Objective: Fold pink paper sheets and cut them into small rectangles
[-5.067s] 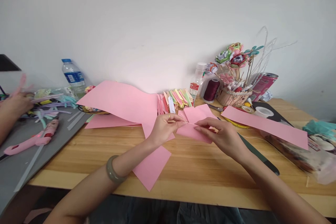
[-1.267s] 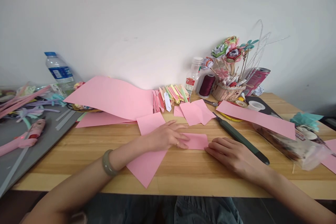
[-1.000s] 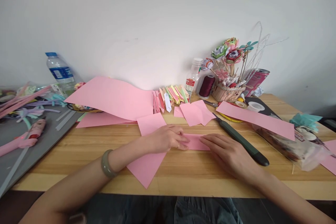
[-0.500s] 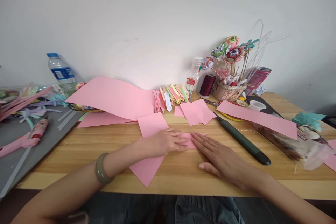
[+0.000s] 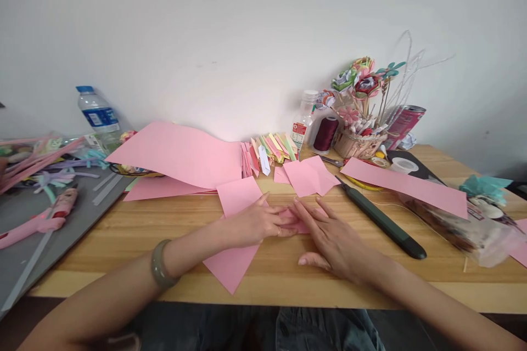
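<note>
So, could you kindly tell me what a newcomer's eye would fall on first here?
Probably the large pink sheet, which spreads across the back of the table left of centre. Next, perhaps, the colourful flowers in a basket against the wall at back right. In the middle, the left hand and right hand lie over a small pink paper.

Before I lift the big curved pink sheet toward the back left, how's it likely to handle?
The curved pink sheet looks thin, so it's probably light. It bows gently without collapsing, suggesting it's bendy rather than fully limp. It isn't lying flat, so a push might make it slide or flex.
</note>
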`<state>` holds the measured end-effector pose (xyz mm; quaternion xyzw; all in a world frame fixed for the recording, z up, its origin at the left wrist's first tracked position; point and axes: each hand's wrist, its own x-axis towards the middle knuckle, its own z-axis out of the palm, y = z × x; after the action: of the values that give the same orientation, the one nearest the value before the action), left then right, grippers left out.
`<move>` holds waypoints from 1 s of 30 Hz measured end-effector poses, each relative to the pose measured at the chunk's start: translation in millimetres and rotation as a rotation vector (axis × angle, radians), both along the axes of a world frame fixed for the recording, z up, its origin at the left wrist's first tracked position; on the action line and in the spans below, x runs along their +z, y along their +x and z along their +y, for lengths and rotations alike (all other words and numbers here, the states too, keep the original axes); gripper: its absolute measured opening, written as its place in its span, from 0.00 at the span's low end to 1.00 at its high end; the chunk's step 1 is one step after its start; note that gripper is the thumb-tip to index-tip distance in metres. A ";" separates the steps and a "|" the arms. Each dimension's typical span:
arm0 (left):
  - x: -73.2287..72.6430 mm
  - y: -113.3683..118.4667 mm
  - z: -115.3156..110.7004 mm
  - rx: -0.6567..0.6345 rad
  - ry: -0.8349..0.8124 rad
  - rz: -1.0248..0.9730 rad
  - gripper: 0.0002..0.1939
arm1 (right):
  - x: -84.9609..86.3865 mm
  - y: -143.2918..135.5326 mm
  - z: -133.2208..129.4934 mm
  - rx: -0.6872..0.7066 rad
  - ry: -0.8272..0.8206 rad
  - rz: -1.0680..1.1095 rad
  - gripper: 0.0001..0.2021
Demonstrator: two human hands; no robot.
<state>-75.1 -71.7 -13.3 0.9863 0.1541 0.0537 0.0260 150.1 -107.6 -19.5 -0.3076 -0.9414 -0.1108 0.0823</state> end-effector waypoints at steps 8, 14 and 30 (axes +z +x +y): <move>-13.6 -4.7 3.3 0.012 -0.004 -0.003 0.22 | -7.6 48.2 1.3 -0.087 0.104 -0.079 0.42; -12.1 -7.4 -3.5 0.018 0.085 -0.009 0.19 | -11.2 58.4 -4.6 -0.126 0.077 -0.078 0.42; 8.1 -14.4 -0.5 0.183 0.175 -0.251 0.16 | -2.1 63.3 -17.8 -0.282 0.162 0.215 0.35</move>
<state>-89.5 -72.2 -5.2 0.9522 0.2337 0.1915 -0.0458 213.4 -125.4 -21.6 -0.4391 -0.8627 -0.1629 0.1906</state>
